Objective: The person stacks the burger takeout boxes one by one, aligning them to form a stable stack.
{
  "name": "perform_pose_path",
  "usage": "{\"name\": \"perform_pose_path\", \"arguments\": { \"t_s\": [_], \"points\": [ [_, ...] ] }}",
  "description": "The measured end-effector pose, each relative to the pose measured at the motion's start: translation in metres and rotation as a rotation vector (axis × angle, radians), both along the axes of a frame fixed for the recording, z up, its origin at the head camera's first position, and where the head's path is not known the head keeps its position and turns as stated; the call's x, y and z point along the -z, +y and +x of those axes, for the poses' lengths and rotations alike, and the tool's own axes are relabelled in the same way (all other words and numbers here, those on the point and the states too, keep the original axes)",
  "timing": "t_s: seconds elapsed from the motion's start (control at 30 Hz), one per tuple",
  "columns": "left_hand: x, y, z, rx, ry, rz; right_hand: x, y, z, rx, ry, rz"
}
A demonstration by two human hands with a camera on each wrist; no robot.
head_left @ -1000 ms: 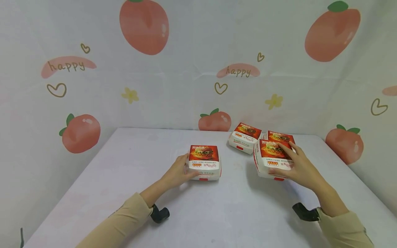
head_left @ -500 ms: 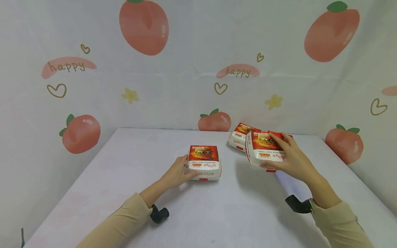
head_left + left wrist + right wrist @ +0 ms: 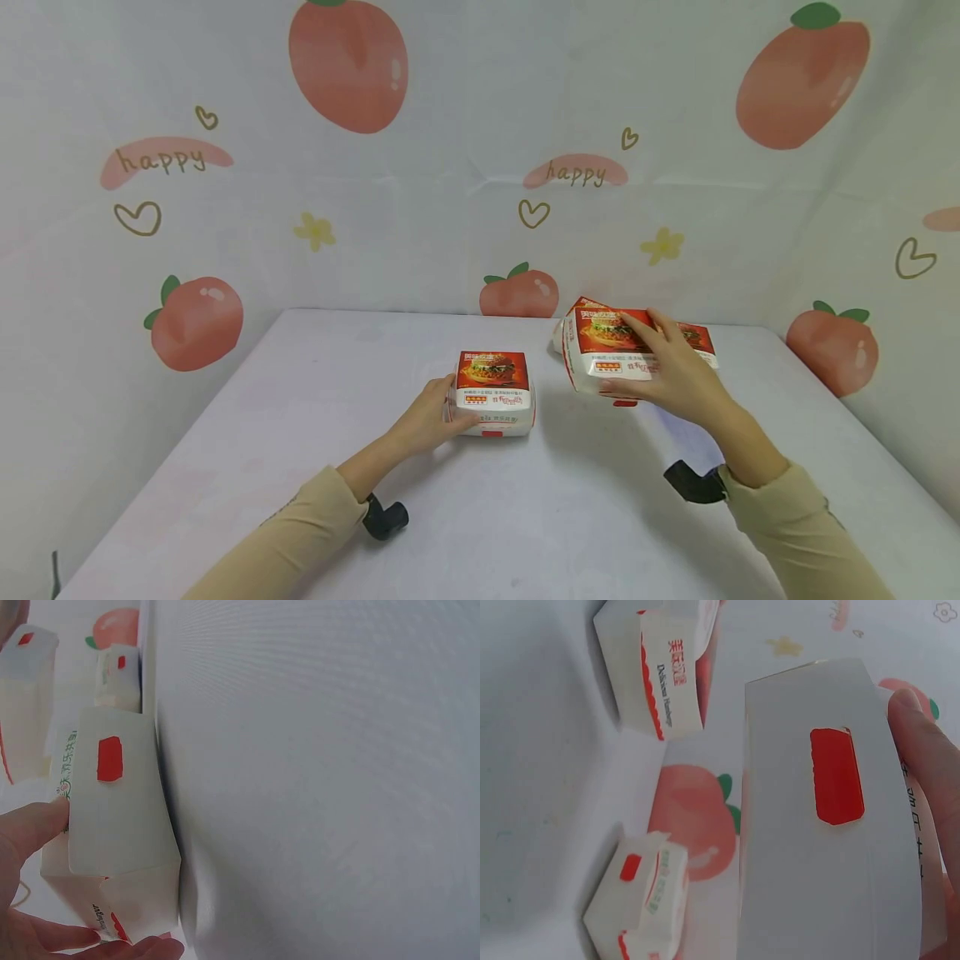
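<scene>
Four-sided paper burger boxes, white with a red burger picture on the lid, are what both hands hold. Near the middle of the table, one burger box rests flat. My left hand grips its left side, the thumb at the front edge, as the left wrist view shows on the same box. Off the table at the right, a second burger box is held by my right hand, thumb in front and fingers over the lid. Its white side with a red tab fills much of the right wrist view.
Behind the raised box, two more burger boxes stand at the table's back right: one at its left, one at its right, both partly hidden. A fruit-print curtain hangs behind the white table.
My right hand has carried its burger box left and slightly up, covering more of the back left box and uncovering the back right one. The left hand and its box stay put.
</scene>
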State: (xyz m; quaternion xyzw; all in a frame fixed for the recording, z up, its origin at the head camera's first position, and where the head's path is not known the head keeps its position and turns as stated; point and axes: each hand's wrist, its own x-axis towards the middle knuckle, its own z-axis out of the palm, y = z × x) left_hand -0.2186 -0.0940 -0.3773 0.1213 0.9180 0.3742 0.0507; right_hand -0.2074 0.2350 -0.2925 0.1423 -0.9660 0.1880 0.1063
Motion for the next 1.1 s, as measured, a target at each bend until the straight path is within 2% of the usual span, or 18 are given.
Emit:
{"name": "perform_pose_path", "arguments": {
  "t_s": [0.5,0.8,1.1],
  "points": [
    [0.002,-0.002,-0.001,0.002,0.004,0.003,0.0,-0.038,-0.01,-0.02,0.007,-0.011],
    [0.001,-0.001,0.0,0.009,0.029,0.003,0.002,-0.055,-0.014,-0.052,0.051,-0.006],
    [0.001,-0.002,0.001,0.003,0.02,0.013,0.005,-0.073,-0.016,-0.058,0.033,-0.002]
  ]
}}
